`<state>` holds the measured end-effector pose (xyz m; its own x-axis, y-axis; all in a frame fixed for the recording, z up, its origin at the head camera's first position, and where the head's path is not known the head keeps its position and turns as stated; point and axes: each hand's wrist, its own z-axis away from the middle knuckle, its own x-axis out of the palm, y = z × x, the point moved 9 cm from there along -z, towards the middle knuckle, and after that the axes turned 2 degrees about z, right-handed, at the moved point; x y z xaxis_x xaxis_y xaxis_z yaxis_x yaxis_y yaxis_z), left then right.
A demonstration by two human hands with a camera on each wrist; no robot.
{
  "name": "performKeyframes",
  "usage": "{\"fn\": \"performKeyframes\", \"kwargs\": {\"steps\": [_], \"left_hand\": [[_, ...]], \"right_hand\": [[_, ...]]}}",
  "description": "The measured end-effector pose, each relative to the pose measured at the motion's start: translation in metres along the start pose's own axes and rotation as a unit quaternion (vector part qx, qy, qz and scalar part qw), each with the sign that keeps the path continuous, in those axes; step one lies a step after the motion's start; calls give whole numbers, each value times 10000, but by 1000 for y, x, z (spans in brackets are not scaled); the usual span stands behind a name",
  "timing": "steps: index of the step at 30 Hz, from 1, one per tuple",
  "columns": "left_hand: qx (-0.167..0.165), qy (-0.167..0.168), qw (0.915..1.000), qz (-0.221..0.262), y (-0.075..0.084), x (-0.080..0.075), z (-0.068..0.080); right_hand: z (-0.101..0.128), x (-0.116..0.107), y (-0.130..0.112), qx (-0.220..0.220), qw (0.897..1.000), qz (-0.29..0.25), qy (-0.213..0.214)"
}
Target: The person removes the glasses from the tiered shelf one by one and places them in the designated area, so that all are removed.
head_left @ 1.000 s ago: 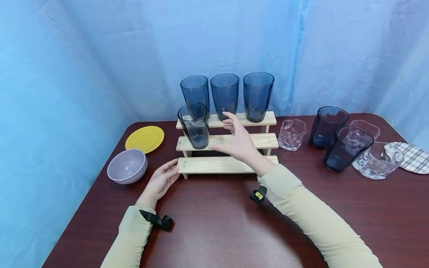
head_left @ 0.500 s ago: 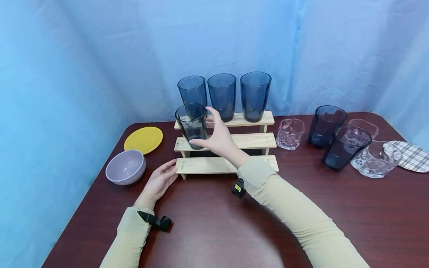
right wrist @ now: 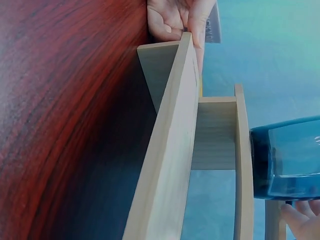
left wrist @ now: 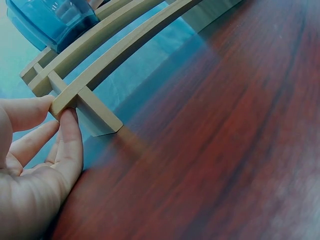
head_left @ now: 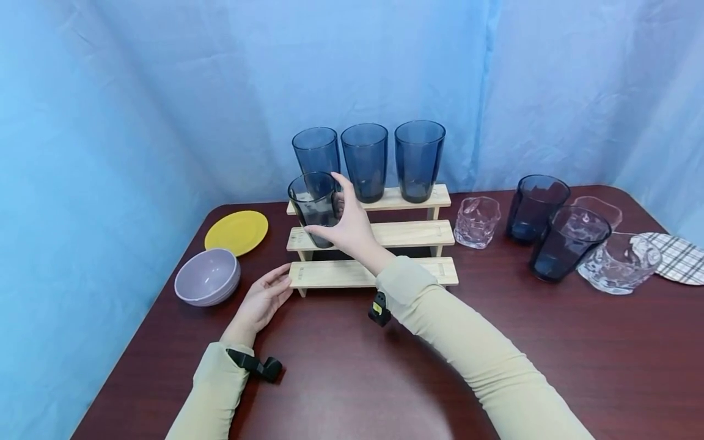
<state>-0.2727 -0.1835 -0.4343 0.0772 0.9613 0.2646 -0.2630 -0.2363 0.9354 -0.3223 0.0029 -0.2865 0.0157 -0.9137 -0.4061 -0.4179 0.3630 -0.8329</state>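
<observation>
1. We see the right hand wrapped round a dark blue tumbler, thumb low on the near wall and fingers curled round its right side. The tumbler stands upright at the left end of the middle step of a three-step wooden rack.

2. The left hand rests on the worktop with its fingers nearly straight; in the left wrist view the fingertips press the near left corner of the lowest step. It steadies the rack and holds nothing.

3. Three taller blue tumblers stand in a row on the top step, close behind the held one.

4. We judge the held tumbler to be rigid, smooth-walled and likely slippery. Whether it is glass or tinted plastic we cannot tell from these views, so it is best treated as breakable and moderately heavy.

5. The sound place to take hold is the mid-wall, with thumb opposite fingers, as the right hand has it. The tumbler tapers towards its base, so a grip high on the wall is less likely to slip down than one low.

6. The step is narrow, and in the right wrist view the tumbler's base seems to take up most of its depth. We judge that a straight upward lift is less likely to knock the row behind.

7. To the right on the worktop stand two short blue glasses and several clear ones. To the left lie a yellow plate and a lilac bowl.
</observation>
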Motion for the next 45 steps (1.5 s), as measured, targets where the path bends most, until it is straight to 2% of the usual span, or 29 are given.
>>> {"fn": "performKeyframes", "kwargs": {"steps": [16,28,39,45], "left_hand": [[-53,21,10000,39,-3,0,0],[-43,9,10000,16,-5,0,0],[12,-57,10000,51,-3,1,-1],[32,-40,9999,128,0,0,-2]], "right_hand": [[2,-2,3,-82,9990,411,139],[8,-6,5,-58,9989,449,77],[23,-16,-2,-270,9996,62,-38],[30,-25,-8,-371,9993,49,11]]}}
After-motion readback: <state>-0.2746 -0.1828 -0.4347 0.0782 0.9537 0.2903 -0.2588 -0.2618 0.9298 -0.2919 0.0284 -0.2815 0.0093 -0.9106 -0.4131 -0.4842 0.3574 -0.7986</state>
